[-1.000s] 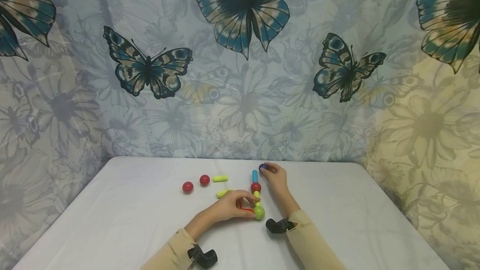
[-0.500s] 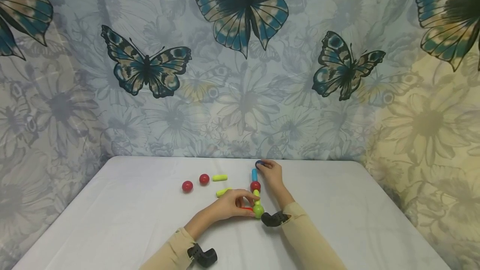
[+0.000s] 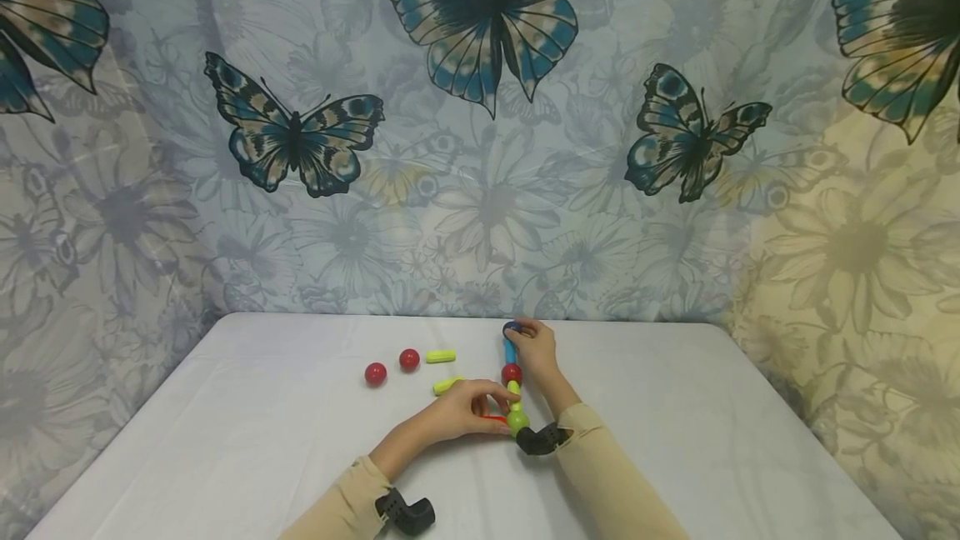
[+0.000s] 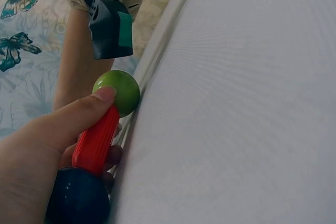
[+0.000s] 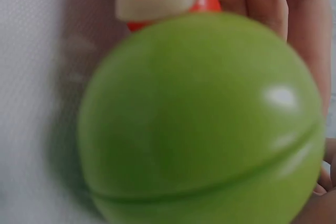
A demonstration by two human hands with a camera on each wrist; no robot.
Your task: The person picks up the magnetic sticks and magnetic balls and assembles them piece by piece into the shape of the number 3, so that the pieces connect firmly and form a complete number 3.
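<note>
A chain of toy balls and rods lies on the table in the head view. It runs from the green ball through a yellow-green rod and a red ball to a light blue rod. My left hand grips the red rod, thumb tip on the green ball; a dark blue ball sits at that rod's near end. At the far end of the chain, my right hand pinches another dark blue ball against the light blue rod's tip.
Two loose red balls lie to the left on the white table. Beside them is a yellow-green rod, and a second yellow-green rod is partly behind my left hand. A patterned butterfly cloth hangs behind the table.
My right hand has moved left with the dark blue ball, from beside the light blue rod to its far tip. The left hand has kept its grip in place.
</note>
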